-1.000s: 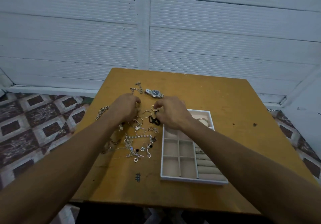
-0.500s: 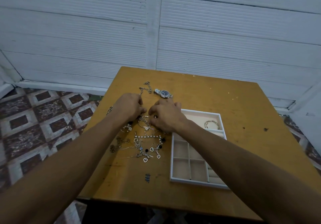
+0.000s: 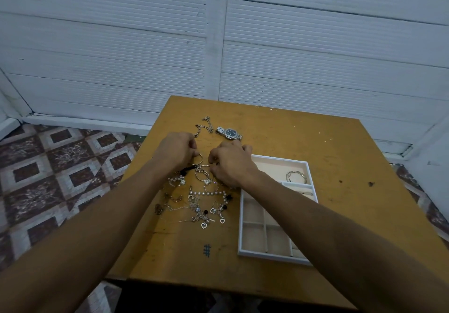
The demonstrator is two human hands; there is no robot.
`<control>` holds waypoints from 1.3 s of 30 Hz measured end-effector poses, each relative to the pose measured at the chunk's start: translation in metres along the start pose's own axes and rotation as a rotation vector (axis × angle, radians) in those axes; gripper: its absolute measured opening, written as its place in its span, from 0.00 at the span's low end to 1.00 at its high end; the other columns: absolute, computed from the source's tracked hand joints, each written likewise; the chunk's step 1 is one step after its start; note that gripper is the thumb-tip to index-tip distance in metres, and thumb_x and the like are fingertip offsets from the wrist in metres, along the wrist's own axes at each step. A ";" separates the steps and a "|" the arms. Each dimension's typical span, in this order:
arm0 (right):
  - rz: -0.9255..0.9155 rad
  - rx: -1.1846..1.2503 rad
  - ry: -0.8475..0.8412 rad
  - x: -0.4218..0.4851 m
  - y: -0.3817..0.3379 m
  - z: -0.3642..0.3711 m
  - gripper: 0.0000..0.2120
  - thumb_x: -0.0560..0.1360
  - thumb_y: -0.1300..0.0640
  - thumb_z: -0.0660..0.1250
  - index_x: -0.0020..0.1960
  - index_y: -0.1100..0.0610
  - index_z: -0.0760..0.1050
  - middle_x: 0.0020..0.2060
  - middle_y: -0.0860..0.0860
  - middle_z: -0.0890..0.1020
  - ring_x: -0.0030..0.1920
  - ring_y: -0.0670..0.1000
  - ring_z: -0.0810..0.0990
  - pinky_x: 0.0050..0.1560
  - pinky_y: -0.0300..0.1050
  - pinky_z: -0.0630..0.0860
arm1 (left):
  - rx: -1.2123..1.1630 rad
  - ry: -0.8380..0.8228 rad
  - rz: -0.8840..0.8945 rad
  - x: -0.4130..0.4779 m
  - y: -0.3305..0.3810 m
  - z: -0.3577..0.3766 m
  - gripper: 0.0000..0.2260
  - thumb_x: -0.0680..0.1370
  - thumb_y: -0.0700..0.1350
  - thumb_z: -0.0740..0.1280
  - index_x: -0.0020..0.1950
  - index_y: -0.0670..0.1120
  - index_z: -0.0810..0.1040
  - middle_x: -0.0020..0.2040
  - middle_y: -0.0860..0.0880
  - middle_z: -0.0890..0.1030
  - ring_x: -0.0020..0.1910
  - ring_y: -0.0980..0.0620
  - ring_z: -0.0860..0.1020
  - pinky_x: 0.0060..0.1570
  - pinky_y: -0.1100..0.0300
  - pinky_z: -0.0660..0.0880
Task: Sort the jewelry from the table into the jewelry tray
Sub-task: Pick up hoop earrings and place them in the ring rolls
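A tangle of jewelry (image 3: 201, 203) lies on the yellow table (image 3: 315, 142): pearl strands, chains, heart pendants. My left hand (image 3: 178, 151) pinches a thin ring-shaped bangle (image 3: 199, 159) at the pile's far end. Close beside it, my right hand (image 3: 229, 164) has its fingers curled down into the pile, touching a chain bracelet (image 3: 202, 173); what it holds is hidden. The white jewelry tray (image 3: 252, 253) stands to the right, with a silver bangle (image 3: 295, 176) in its far compartment.
A silver wristwatch (image 3: 229, 133) and a loose chain (image 3: 204, 127) lie farther back on the table. A blue hash mark (image 3: 207, 250) is drawn near the front edge. Patterned floor tiles show to the left, a white slatted wall behind.
Both hands have drawn closer together over the far end of the pile. My left hand now holds the ring-shaped bangle. The camera view shifted slightly.
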State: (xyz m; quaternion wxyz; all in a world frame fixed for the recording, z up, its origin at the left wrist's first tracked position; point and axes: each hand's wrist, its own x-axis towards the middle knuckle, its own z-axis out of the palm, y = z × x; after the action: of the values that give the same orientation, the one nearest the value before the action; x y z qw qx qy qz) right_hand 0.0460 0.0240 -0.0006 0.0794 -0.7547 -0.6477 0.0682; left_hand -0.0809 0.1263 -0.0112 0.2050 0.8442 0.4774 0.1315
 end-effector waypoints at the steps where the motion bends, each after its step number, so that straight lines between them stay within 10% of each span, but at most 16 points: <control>1: -0.001 0.005 0.006 0.000 -0.001 0.000 0.10 0.76 0.48 0.64 0.55 0.48 0.78 0.60 0.50 0.75 0.64 0.55 0.65 0.62 0.56 0.60 | 0.006 -0.009 0.002 0.000 -0.001 -0.001 0.04 0.74 0.46 0.71 0.45 0.46 0.79 0.41 0.48 0.81 0.41 0.51 0.79 0.42 0.56 0.76; 18: -0.049 -0.191 0.013 0.003 -0.014 0.004 0.13 0.78 0.52 0.59 0.52 0.58 0.77 0.57 0.55 0.75 0.61 0.57 0.67 0.59 0.57 0.61 | 0.161 -0.028 -0.011 -0.004 0.000 0.001 0.08 0.79 0.42 0.62 0.53 0.41 0.77 0.53 0.41 0.77 0.49 0.45 0.76 0.50 0.49 0.76; 28: -0.149 -0.268 0.137 -0.007 -0.012 -0.009 0.10 0.79 0.57 0.53 0.55 0.59 0.69 0.52 0.57 0.77 0.54 0.57 0.71 0.57 0.55 0.63 | 0.050 0.086 -0.014 -0.010 -0.008 -0.016 0.08 0.80 0.43 0.61 0.47 0.42 0.79 0.47 0.44 0.79 0.42 0.49 0.75 0.39 0.57 0.69; 32: -0.207 -0.197 0.077 -0.015 -0.009 -0.017 0.07 0.80 0.60 0.56 0.56 0.60 0.67 0.51 0.59 0.77 0.49 0.59 0.76 0.43 0.49 0.68 | 0.057 0.092 0.009 -0.016 -0.004 -0.018 0.09 0.80 0.43 0.60 0.49 0.43 0.79 0.48 0.46 0.79 0.44 0.49 0.75 0.41 0.58 0.69; 39: -0.088 0.161 0.026 -0.020 -0.004 -0.033 0.10 0.79 0.59 0.63 0.56 0.61 0.78 0.53 0.57 0.81 0.52 0.55 0.79 0.51 0.46 0.75 | 0.054 0.089 0.038 -0.022 0.002 -0.022 0.08 0.80 0.43 0.61 0.50 0.44 0.79 0.46 0.47 0.78 0.43 0.51 0.73 0.40 0.59 0.66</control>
State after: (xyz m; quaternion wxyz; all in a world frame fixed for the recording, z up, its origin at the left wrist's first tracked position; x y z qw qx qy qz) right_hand 0.0456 0.0037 0.0329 0.1509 -0.7176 -0.6715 0.1068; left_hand -0.1003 0.1111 0.0085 0.1581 0.8517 0.4734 0.1597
